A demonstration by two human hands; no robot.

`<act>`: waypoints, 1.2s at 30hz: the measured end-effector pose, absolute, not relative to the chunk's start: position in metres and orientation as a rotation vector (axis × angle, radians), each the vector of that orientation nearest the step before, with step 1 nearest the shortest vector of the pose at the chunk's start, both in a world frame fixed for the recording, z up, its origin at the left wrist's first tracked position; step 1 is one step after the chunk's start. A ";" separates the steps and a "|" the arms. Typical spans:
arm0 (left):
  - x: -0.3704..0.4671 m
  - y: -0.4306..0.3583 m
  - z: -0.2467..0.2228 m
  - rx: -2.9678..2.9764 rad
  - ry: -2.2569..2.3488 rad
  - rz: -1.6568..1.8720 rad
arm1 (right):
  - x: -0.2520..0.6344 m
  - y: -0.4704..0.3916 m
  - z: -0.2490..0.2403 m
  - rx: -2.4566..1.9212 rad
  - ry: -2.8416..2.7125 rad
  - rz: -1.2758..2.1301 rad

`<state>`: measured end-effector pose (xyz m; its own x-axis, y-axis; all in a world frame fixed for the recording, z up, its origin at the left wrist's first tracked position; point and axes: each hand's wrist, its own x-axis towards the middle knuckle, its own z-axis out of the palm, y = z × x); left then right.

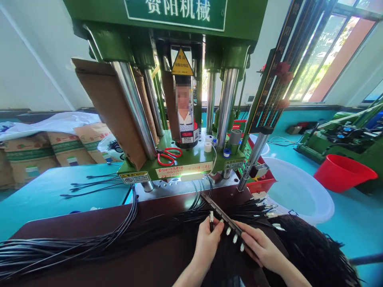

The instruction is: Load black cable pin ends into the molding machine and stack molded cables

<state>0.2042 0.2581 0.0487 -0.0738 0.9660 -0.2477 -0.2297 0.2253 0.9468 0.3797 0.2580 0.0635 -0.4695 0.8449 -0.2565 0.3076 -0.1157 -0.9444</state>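
Note:
My left hand pinches a black cable end with a pale metal connector pointing up. It is close beside a long dark metal bar with slots. Around the bar's far right end, the fingers of my right hand are closed, and the bar slants up toward the press. Several silvery connectors stick out along the bar's near edge. Beneath both hands, black cables run across the dark brown table. Whether the left fingers touch the bar, I cannot tell.
A green press with steel columns stands ahead, red-handled scissors on its ledge. More cables with connectors lie at right, by a black cable heap. Beyond are a white tub and red bucket. Sacks stand left.

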 end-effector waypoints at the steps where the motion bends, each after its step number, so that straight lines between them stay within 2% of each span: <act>1: 0.203 0.258 0.050 0.824 1.211 1.189 | 0.380 0.258 0.063 -1.268 -1.690 1.629; 7: 0.189 0.256 0.068 0.706 1.190 1.419 | 0.382 0.258 0.062 -1.244 -1.487 1.635; 12: 0.189 0.258 0.065 0.770 1.188 1.197 | 0.382 0.257 0.064 -1.238 -1.524 1.660; 25: 0.186 0.264 0.067 0.798 1.074 0.999 | 0.383 0.258 0.063 -1.233 -1.570 1.698; 31: 0.183 0.265 0.049 0.820 1.100 0.983 | 0.380 0.259 0.042 -1.263 -1.758 1.609; 36: 0.180 0.267 0.025 0.859 1.145 1.055 | 0.380 0.262 0.012 -1.228 -1.579 1.662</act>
<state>0.1803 0.2668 0.0248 0.0761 0.9557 -0.2843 -0.2053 0.2940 0.9335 0.3800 0.2622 0.0124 -0.4429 0.8616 -0.2480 0.2033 -0.1729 -0.9637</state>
